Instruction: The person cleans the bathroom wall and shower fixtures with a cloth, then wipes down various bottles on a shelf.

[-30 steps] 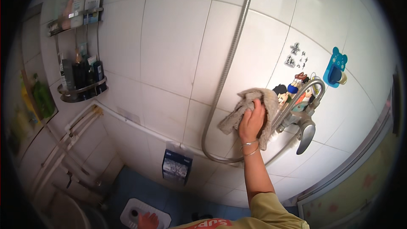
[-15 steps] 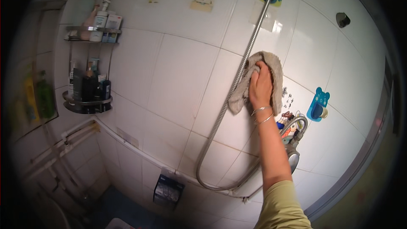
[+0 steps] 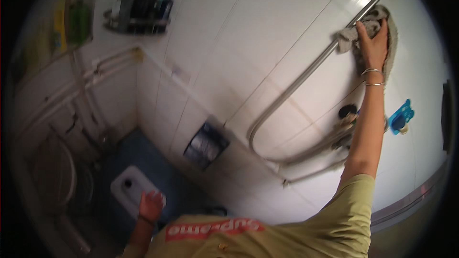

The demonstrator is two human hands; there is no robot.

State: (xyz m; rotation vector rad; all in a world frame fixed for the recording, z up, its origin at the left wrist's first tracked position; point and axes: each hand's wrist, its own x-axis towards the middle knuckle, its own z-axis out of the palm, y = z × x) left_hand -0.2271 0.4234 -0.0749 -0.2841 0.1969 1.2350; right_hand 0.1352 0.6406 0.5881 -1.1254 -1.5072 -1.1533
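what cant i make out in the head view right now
Head view:
- tap: partly hidden by the right forearm
- cloth: middle covered by the right hand
- bottles: labels too blurred to read
- shelf: upper part cut off by the top edge

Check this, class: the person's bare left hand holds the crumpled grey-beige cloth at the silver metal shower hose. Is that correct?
Wrong hand: the head view shows the bare right hand, not the left hand, holding the crumpled grey-beige cloth at the silver metal shower hose.
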